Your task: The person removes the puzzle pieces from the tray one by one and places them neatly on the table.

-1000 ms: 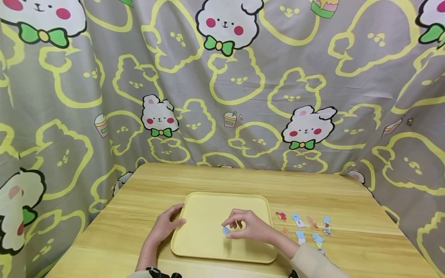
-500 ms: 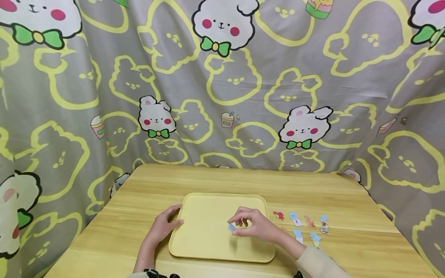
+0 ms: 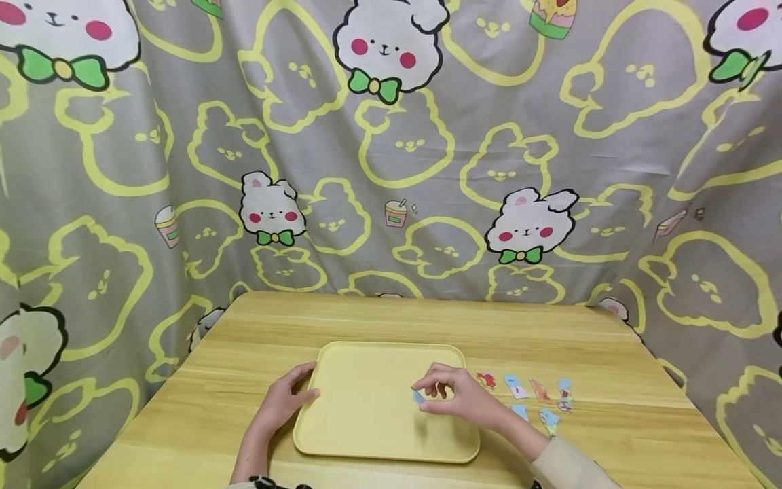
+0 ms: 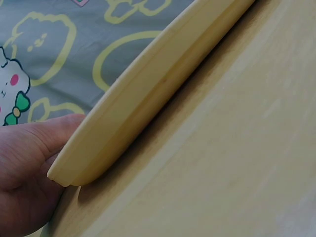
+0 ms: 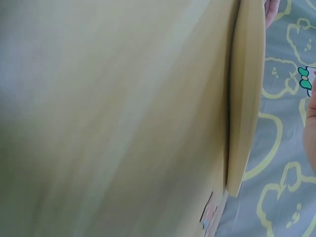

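My right hand (image 3: 455, 395) pinches a small light-blue puzzle piece (image 3: 418, 396) between thumb and index finger. It hangs over the right part of a shallow yellow tray (image 3: 360, 401), and a shadow falls below. On the tray's left side, my left hand (image 3: 287, 399) holds the edge, thumb over the rim and fingers along the outside. In the left wrist view that hand (image 4: 29, 163) is at the tray's end (image 4: 133, 94). Only a sliver of the right hand (image 5: 311, 128) shows at the side of the right wrist view, and the pinched piece is out of that frame.
On the wooden table (image 3: 201, 401), right of the tray, lie several loose colourful pieces, among them a red one (image 3: 486, 380), an orange one (image 3: 540, 390) and a blue one (image 3: 548, 418). My right forearm overlaps this group. A patterned grey curtain (image 3: 379, 251) surrounds the table.
My right hand has moved to the right over the tray with the blue piece, which has turned more edge-on. The left hand stays at the tray's edge. The whole head view shifts slightly.
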`<action>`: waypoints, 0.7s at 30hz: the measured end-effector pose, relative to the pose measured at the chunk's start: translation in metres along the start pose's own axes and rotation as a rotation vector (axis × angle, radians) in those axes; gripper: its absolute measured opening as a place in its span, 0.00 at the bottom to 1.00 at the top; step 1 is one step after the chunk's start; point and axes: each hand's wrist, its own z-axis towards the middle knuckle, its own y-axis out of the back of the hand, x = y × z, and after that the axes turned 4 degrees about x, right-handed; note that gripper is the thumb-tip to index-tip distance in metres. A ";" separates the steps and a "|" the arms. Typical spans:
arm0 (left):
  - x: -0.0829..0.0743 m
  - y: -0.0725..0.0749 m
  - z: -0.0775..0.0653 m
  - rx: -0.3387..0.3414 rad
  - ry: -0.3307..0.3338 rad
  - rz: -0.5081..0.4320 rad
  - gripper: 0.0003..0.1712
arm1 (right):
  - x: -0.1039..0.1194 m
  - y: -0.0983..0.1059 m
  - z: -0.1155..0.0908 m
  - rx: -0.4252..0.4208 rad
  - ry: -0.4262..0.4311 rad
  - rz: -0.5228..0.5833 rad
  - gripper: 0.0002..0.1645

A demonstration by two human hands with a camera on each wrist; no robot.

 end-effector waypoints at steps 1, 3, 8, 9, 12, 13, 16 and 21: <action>0.000 0.000 0.000 0.000 -0.001 0.000 0.34 | 0.000 0.001 -0.001 -0.004 -0.001 0.002 0.16; -0.001 0.000 0.000 -0.001 -0.002 -0.002 0.34 | -0.001 0.003 -0.003 -0.010 -0.002 -0.003 0.16; -0.002 0.000 -0.001 -0.003 -0.007 -0.004 0.34 | -0.003 0.006 -0.010 -0.033 -0.015 -0.008 0.15; -0.001 0.000 -0.001 -0.006 -0.008 -0.006 0.34 | -0.003 0.007 -0.011 -0.038 -0.018 -0.006 0.15; -0.001 -0.001 -0.001 -0.006 -0.013 -0.009 0.33 | -0.004 0.011 -0.016 -0.048 -0.037 -0.011 0.15; 0.000 -0.001 -0.001 -0.007 -0.014 -0.008 0.33 | -0.004 0.012 -0.018 -0.050 -0.049 -0.012 0.15; 0.000 -0.001 -0.001 -0.006 -0.013 -0.004 0.34 | -0.003 0.017 -0.023 -0.057 -0.080 -0.009 0.16; -0.002 0.000 -0.001 -0.004 -0.009 0.006 0.33 | -0.004 0.024 -0.030 -0.069 -0.104 0.003 0.17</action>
